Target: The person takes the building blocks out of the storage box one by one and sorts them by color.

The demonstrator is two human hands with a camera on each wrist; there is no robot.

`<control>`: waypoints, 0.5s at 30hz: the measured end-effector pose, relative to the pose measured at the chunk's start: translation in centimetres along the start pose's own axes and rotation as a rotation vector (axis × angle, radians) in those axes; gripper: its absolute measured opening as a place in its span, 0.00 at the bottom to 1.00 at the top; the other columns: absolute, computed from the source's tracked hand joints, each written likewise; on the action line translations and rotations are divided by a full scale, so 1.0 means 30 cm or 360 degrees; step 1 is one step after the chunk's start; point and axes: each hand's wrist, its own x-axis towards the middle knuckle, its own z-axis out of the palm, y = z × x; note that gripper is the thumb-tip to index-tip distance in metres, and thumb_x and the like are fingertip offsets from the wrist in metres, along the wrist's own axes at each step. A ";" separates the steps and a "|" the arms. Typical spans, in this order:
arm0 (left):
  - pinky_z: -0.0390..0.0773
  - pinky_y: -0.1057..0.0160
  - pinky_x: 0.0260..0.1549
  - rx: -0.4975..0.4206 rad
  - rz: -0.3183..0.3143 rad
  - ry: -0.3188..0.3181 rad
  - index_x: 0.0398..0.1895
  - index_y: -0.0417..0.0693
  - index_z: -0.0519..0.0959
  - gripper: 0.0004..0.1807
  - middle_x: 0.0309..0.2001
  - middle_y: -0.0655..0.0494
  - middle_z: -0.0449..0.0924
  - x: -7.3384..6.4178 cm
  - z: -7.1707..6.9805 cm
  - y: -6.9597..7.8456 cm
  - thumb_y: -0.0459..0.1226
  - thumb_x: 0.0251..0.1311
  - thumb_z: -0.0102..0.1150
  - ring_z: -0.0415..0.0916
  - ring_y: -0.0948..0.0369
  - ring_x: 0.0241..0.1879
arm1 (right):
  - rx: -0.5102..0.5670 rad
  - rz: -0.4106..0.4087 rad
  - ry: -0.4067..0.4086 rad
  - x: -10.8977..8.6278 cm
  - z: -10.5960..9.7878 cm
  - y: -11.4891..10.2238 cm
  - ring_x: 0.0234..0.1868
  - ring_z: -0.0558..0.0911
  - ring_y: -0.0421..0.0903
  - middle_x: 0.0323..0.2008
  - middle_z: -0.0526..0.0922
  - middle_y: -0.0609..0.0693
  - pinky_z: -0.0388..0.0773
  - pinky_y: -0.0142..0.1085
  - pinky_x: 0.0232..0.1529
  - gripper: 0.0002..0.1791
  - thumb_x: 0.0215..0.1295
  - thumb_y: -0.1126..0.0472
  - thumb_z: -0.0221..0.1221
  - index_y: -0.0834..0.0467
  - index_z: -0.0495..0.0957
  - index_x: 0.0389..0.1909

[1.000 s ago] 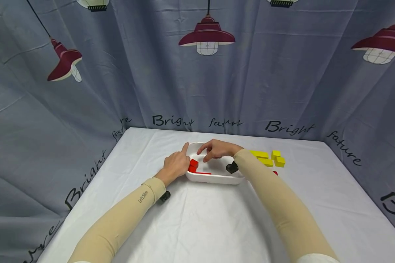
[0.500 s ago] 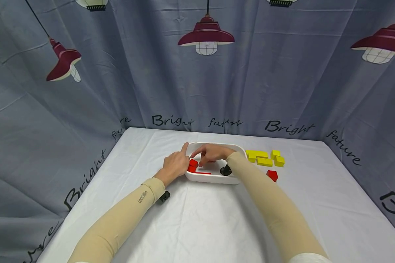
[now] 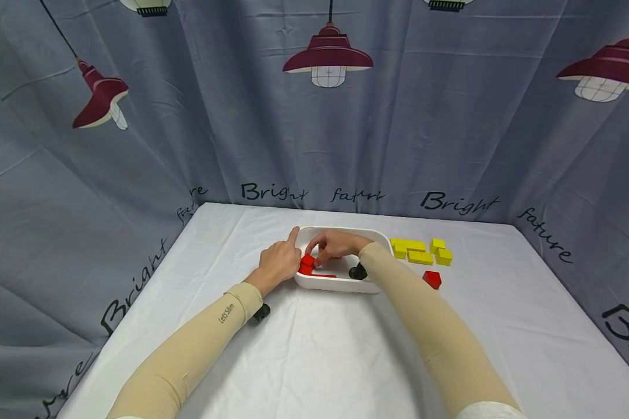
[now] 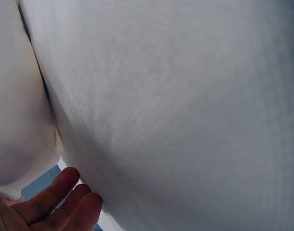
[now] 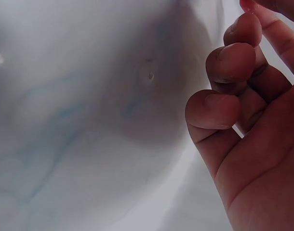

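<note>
In the head view my left hand (image 3: pixel 279 263) grips the left end of a white tray (image 3: pixel 340 284), its extended finger pointing along the corner. Several of its fingers (image 4: pixel 65 207) show just beside the tray wall (image 4: pixel 21 120) in the left wrist view. My right hand (image 3: pixel 338 244) reaches inside the tray, thumb and index finger pinching a red block (image 3: pixel 308 260). That block sits at the tray's left end, over another red piece (image 3: pixel 305 270). In the right wrist view the remaining fingers (image 5: pixel 231 62) are curled above the tray floor, and the pinched block is mostly hidden.
A flat red strip (image 3: pixel 324 276) lies along the tray's near wall. Right of the tray are several yellow blocks (image 3: pixel 420 258) and a red block (image 3: pixel 432 279) on the white tablecloth (image 3: pixel 320 355). A grey curtain (image 3: pixel 230 128) hangs behind the table.
My right hand has moved left and down inside the tray, its finger and thumb closing on the red block. The red block on the right has come into view. My left hand stays put.
</note>
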 end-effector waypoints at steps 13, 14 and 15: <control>0.81 0.49 0.35 0.0016 0.0005 0.0011 0.81 0.55 0.50 0.33 0.47 0.47 0.85 -0.004 -0.001 0.005 0.43 0.74 0.40 0.82 0.52 0.40 | -0.0033 0.0041 0.0008 -0.026 -0.014 0.000 0.20 0.69 0.41 0.22 0.73 0.46 0.63 0.31 0.24 0.14 0.59 0.60 0.69 0.52 0.82 0.46; 0.81 0.49 0.36 0.0017 0.0004 0.0009 0.81 0.55 0.50 0.33 0.48 0.47 0.85 -0.004 -0.001 0.005 0.43 0.74 0.40 0.82 0.52 0.41 | -0.0038 0.0042 0.0007 -0.028 -0.016 0.002 0.20 0.69 0.41 0.22 0.73 0.46 0.63 0.31 0.24 0.14 0.59 0.59 0.69 0.52 0.82 0.46; 0.81 0.49 0.37 0.0014 0.0002 0.0005 0.81 0.55 0.50 0.33 0.48 0.47 0.85 -0.004 -0.001 0.005 0.43 0.74 0.40 0.82 0.52 0.41 | -0.0035 0.0046 0.0007 -0.031 -0.019 0.003 0.20 0.68 0.41 0.22 0.72 0.46 0.63 0.31 0.24 0.14 0.59 0.59 0.69 0.52 0.82 0.46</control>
